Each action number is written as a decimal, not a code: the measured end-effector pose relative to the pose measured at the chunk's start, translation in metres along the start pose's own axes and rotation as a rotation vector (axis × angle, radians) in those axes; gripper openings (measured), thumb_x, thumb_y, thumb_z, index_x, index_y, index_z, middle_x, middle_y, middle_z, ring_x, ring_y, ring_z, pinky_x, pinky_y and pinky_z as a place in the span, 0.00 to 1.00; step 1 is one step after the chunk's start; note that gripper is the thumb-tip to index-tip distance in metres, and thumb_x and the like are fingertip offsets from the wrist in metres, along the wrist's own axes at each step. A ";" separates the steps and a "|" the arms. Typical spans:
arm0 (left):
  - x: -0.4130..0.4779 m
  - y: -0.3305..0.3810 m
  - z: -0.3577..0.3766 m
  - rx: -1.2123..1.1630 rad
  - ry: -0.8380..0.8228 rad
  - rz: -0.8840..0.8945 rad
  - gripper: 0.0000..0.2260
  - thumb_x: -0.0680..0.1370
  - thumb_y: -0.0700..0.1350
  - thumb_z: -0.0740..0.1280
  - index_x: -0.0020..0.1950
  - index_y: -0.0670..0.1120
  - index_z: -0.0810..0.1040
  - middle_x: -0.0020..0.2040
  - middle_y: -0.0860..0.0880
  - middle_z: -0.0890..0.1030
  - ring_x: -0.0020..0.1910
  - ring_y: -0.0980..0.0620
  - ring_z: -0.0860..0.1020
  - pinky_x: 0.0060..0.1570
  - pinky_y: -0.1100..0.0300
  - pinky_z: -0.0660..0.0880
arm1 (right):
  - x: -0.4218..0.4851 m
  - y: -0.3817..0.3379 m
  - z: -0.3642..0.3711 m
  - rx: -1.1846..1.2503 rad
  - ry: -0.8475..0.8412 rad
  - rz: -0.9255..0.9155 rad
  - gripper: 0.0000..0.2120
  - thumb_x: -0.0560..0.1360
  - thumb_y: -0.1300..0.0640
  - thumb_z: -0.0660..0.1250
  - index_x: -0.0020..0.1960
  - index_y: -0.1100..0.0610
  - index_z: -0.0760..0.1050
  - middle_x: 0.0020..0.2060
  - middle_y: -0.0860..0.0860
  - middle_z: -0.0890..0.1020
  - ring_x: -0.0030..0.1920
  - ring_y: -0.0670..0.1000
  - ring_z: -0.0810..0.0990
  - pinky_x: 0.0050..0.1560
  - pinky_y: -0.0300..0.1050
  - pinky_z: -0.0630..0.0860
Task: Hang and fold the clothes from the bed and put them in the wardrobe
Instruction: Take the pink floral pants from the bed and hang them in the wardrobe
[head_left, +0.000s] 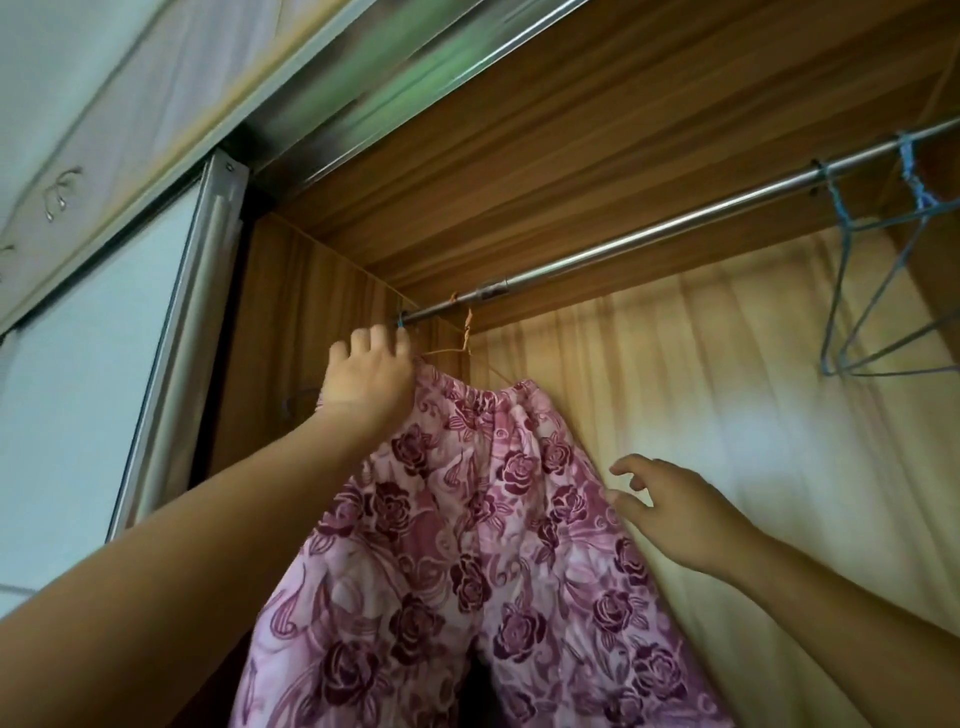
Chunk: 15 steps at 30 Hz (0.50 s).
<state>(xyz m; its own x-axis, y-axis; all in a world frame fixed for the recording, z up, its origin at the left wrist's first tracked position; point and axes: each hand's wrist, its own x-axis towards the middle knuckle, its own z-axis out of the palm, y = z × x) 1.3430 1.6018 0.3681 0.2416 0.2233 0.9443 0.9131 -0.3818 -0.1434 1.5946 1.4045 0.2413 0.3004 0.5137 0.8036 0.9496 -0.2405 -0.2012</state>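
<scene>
Two hands are up inside the wardrobe, and both are ours. Our left hand reaches to the left end of the rail, its back towards us, laid over the top left corner of the trousers. Its fingers bend away over that corner and their tips are hidden, so we cannot tell whether they grip the cloth, the hanger or nothing. Our right hand is lower, fingers spread and loosely bent, holding nothing; the lowest fingertip is at the right edge of the trousers, touching or just off it.

The trousers hang from the rail on a thin tan wire hanger. They are soft pink cloth printed with dark plum roses and swirls, gathered at an elastic waist. The rail is a smooth shiny metal tube. Two blue hangers of thin wire hang bare well to the right. The wardrobe is brown wood-grain board with a paler back panel; a metal-framed sliding door stands at the left
</scene>
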 end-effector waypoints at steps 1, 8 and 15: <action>-0.006 0.005 -0.003 -0.003 0.056 0.076 0.27 0.82 0.49 0.59 0.79 0.44 0.59 0.73 0.40 0.67 0.73 0.38 0.64 0.71 0.42 0.62 | 0.000 -0.002 -0.005 -0.001 0.002 0.000 0.18 0.81 0.40 0.63 0.66 0.47 0.72 0.55 0.50 0.80 0.52 0.50 0.79 0.54 0.48 0.76; -0.065 0.066 -0.017 -0.535 -0.221 0.309 0.21 0.80 0.56 0.65 0.71 0.52 0.72 0.68 0.46 0.73 0.62 0.44 0.77 0.59 0.46 0.78 | -0.013 0.001 -0.037 -0.004 0.030 0.050 0.17 0.78 0.40 0.65 0.64 0.46 0.74 0.54 0.49 0.80 0.51 0.51 0.78 0.50 0.47 0.74; -0.140 0.143 0.015 -0.743 -0.557 0.423 0.21 0.78 0.57 0.66 0.68 0.50 0.75 0.63 0.47 0.79 0.59 0.45 0.79 0.59 0.49 0.77 | -0.073 0.031 -0.020 -0.023 -0.138 0.206 0.20 0.78 0.39 0.66 0.66 0.46 0.74 0.59 0.50 0.80 0.55 0.51 0.78 0.56 0.48 0.76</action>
<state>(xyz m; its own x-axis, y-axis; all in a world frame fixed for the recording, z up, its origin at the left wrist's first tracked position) 1.4451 1.5293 0.2111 0.7890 0.2537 0.5596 0.3280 -0.9441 -0.0344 1.6006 1.3432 0.1879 0.4986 0.5593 0.6623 0.8651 -0.3701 -0.3387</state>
